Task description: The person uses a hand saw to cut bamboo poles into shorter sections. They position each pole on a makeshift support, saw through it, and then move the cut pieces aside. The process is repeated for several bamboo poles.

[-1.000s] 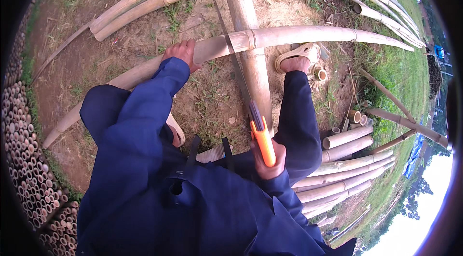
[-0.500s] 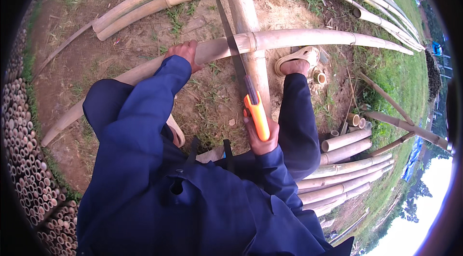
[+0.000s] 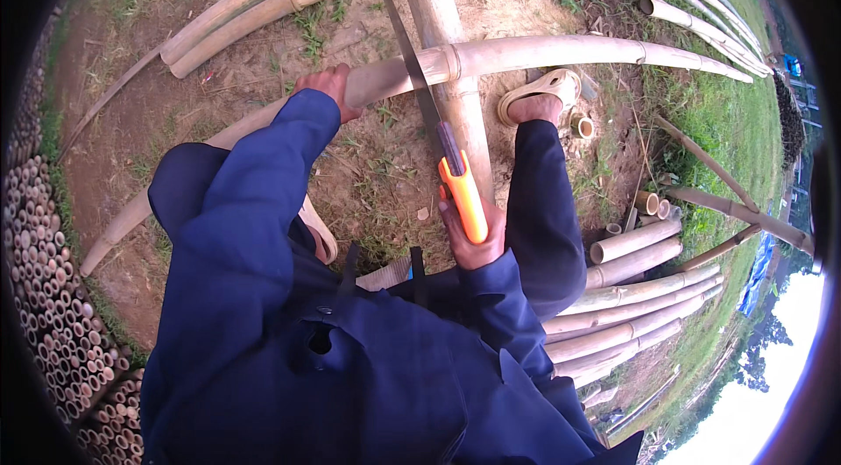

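Head: right grip (image 3: 482,253) closed around saw handle (image 3: 468,202)

A head-worn fisheye camera faces down over the wearer's dark blue jacket (image 3: 350,377) toward the ground (image 3: 359,176), at close range.

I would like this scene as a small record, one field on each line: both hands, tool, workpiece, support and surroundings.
left hand: curled over the bamboo pole, left of the blade
right hand: gripping the saw by its orange handle
tool: saw, blade across the pole; cut depth not clear
workpiece: bamboo pole
support: thicker bamboo length crossing beneath the pole
surroundings: stacked bamboo ends at far left; bamboo lengths at right
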`<action>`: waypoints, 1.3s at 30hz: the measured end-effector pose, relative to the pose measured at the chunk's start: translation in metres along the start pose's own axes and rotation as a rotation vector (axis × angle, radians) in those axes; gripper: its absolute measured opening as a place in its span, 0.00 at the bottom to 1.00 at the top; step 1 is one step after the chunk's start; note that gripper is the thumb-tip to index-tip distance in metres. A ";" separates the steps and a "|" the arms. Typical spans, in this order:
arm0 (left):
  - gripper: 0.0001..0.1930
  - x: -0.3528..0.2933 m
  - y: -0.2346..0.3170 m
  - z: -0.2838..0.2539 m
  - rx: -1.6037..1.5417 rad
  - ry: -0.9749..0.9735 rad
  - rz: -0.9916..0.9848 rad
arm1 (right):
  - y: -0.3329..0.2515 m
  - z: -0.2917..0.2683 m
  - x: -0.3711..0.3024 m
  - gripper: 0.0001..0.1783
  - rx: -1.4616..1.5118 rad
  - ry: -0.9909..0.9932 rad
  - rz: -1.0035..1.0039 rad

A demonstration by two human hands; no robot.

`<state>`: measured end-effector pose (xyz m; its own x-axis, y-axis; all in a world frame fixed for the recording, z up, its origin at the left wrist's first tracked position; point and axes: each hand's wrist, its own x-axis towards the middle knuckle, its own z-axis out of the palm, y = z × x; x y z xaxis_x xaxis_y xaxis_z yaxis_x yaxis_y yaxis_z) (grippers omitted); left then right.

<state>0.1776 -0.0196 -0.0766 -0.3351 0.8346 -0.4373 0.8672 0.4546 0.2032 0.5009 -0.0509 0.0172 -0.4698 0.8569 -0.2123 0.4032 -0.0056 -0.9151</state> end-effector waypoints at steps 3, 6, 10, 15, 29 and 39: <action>0.41 -0.003 -0.010 0.008 0.069 0.102 0.026 | -0.015 -0.027 -0.054 0.12 -0.109 -0.034 0.028; 0.40 -0.010 -0.008 0.014 0.096 0.161 0.058 | -0.032 -0.045 -0.107 0.20 -0.215 0.001 -0.027; 0.38 0.005 0.000 0.004 0.019 0.094 0.028 | -0.008 -0.021 -0.026 0.12 -0.055 -0.067 0.067; 0.36 -0.007 -0.007 0.009 0.039 0.102 0.014 | -0.014 -0.012 -0.021 0.10 -0.063 -0.054 0.004; 0.39 -0.004 -0.007 0.002 0.068 0.063 0.038 | -0.010 -0.014 -0.018 0.11 -0.039 -0.038 0.022; 0.36 0.004 0.002 -0.012 -0.001 -0.050 0.018 | -0.006 0.001 0.012 0.08 -0.041 -0.008 -0.036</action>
<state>0.1735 -0.0121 -0.0678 -0.3005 0.8260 -0.4769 0.8726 0.4400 0.2122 0.4921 -0.0415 0.0194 -0.4907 0.8519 -0.1829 0.4183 0.0462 -0.9071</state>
